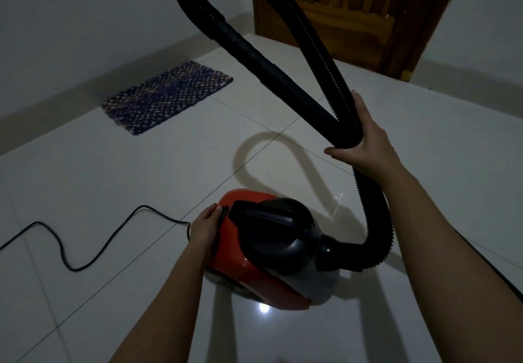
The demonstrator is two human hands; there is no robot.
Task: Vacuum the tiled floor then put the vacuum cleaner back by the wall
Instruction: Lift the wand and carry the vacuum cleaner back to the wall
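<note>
The vacuum cleaner [263, 246], a small red and black canister, sits on the tiled floor [424, 142] out in the open, well apart from the wall [70, 23] on the left and from the wooden door [353, 14] ahead. The left hand [205, 227] rests against the rear end of the red body, fingers curled around its edge just beside a small black part there; whether that is a switch or a catch is too dark to tell, and the hand looks pressed on rather than gripping hard, probably to steady or work the machine. The right hand [363, 133] is clamped around the black ribbed hose [373, 215] where it is doubled over together with the rigid tube [271, 71], gathering both into one loop that arches up out of the top of the view. Holding the loop high keeps the hose off the floor and out of the way of the body. The power cord [85, 252] trails loosely from the back of the machine across the tiles to the left edge. A woven mat [167, 98] lies near the left wall. With the hose bundled, this looks more like readying or packing up than sweeping, though which cannot be told.
</note>
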